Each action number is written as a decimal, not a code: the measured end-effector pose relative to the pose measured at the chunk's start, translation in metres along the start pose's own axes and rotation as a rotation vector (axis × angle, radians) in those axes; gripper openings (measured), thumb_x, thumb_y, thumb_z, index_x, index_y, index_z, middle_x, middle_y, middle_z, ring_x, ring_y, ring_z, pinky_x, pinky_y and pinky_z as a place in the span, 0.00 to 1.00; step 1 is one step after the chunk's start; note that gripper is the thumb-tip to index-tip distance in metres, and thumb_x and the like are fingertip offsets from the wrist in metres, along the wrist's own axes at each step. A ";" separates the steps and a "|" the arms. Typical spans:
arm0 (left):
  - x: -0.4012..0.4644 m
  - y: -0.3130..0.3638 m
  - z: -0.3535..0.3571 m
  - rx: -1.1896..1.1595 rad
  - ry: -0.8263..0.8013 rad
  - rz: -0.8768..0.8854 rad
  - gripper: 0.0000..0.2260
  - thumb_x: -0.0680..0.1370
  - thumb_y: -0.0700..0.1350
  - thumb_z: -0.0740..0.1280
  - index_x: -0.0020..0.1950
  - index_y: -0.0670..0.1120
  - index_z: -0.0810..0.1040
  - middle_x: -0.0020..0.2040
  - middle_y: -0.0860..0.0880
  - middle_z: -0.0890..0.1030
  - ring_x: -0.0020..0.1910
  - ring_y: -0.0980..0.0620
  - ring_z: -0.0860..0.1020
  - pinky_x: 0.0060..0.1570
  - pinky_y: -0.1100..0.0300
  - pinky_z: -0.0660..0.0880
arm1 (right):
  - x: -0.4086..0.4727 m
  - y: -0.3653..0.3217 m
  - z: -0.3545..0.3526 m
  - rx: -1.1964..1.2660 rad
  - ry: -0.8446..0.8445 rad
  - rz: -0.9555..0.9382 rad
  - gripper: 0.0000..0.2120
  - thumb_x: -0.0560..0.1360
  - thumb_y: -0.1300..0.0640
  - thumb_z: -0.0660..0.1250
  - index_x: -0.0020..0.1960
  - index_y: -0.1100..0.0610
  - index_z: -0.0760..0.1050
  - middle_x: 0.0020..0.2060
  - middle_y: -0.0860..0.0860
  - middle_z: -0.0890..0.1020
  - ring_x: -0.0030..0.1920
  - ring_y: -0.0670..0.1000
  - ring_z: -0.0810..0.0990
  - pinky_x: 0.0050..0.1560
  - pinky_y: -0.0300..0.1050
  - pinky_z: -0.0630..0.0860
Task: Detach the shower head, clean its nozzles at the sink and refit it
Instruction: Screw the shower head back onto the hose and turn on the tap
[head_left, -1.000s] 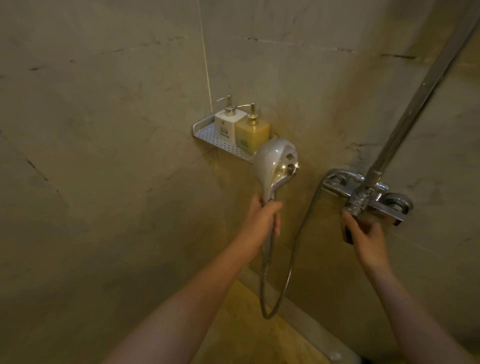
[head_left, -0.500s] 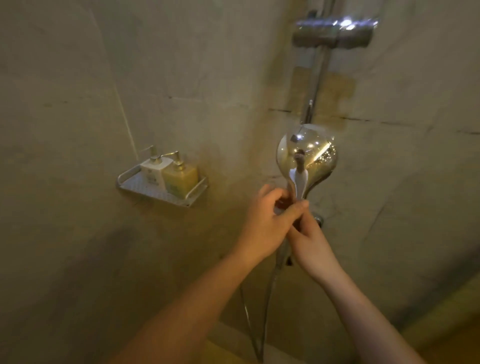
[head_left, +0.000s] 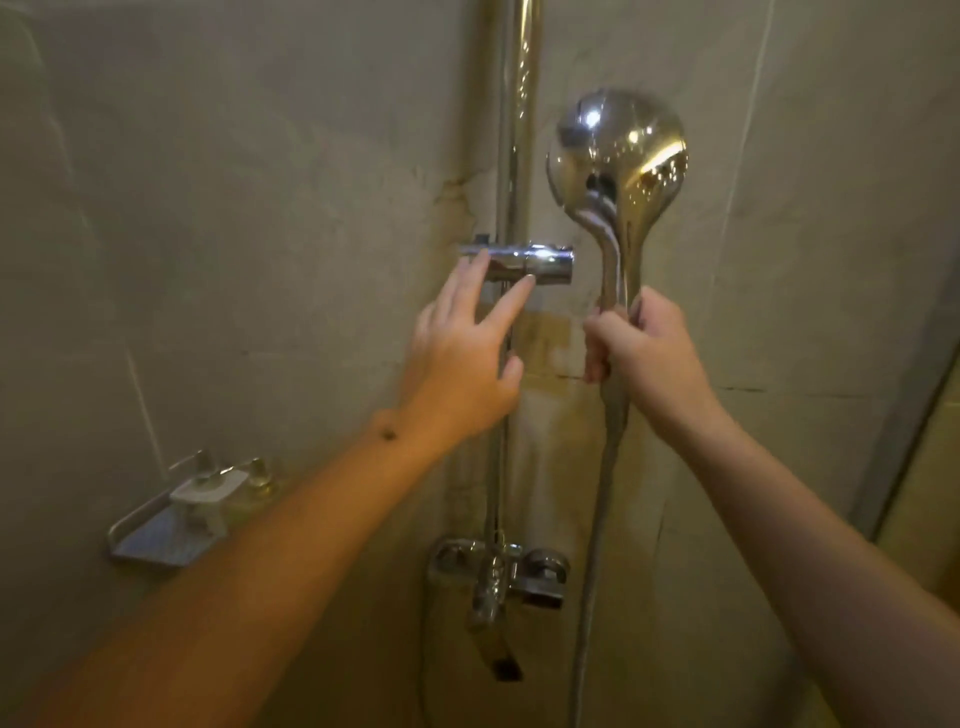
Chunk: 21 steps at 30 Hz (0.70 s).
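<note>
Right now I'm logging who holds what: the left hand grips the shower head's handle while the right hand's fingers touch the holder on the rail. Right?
Hands swapped. In the head view the right hand grips the shower head handle; the left hand touches the holder.

We cannot see the nozzle face of the shower head (head_left: 618, 156), turned away from us, its hose (head_left: 592, 545) and the riser pipe (head_left: 519, 104) run off the frame, and the shelf bottles (head_left: 208, 493) blur.

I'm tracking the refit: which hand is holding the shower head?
The right hand, fingers wrapped round the handle of the shower head. The left hand grips nothing; its straight fingers touch the chrome holder on the rail.
</note>
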<state>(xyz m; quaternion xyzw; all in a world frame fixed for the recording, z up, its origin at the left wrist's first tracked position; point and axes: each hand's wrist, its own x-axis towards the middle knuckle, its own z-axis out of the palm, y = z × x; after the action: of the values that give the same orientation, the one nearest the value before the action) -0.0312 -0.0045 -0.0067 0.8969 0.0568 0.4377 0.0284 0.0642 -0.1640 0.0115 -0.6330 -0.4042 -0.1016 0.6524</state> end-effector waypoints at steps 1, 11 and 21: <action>0.008 -0.002 0.001 0.043 -0.015 0.022 0.36 0.76 0.45 0.69 0.82 0.53 0.61 0.84 0.41 0.52 0.83 0.41 0.49 0.77 0.43 0.54 | 0.017 -0.010 -0.003 -0.009 0.005 -0.017 0.09 0.73 0.67 0.64 0.42 0.74 0.70 0.23 0.58 0.74 0.25 0.55 0.74 0.31 0.50 0.75; 0.037 -0.024 0.039 0.251 -0.054 0.098 0.49 0.74 0.54 0.69 0.84 0.56 0.38 0.84 0.45 0.36 0.82 0.38 0.37 0.76 0.33 0.52 | 0.132 -0.075 -0.014 -0.069 0.028 -0.041 0.05 0.74 0.62 0.64 0.43 0.60 0.68 0.23 0.52 0.73 0.23 0.54 0.74 0.18 0.35 0.63; 0.035 -0.022 0.055 0.298 0.003 0.120 0.44 0.77 0.66 0.58 0.84 0.50 0.39 0.83 0.38 0.37 0.81 0.34 0.36 0.78 0.33 0.50 | 0.178 -0.088 0.003 0.127 0.020 0.023 0.06 0.78 0.57 0.66 0.50 0.57 0.69 0.24 0.48 0.75 0.25 0.49 0.74 0.31 0.45 0.76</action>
<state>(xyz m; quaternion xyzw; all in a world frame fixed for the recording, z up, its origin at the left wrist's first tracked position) 0.0322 0.0216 -0.0151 0.8922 0.0673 0.4268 -0.1312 0.1223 -0.1094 0.1936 -0.5938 -0.3959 -0.0744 0.6965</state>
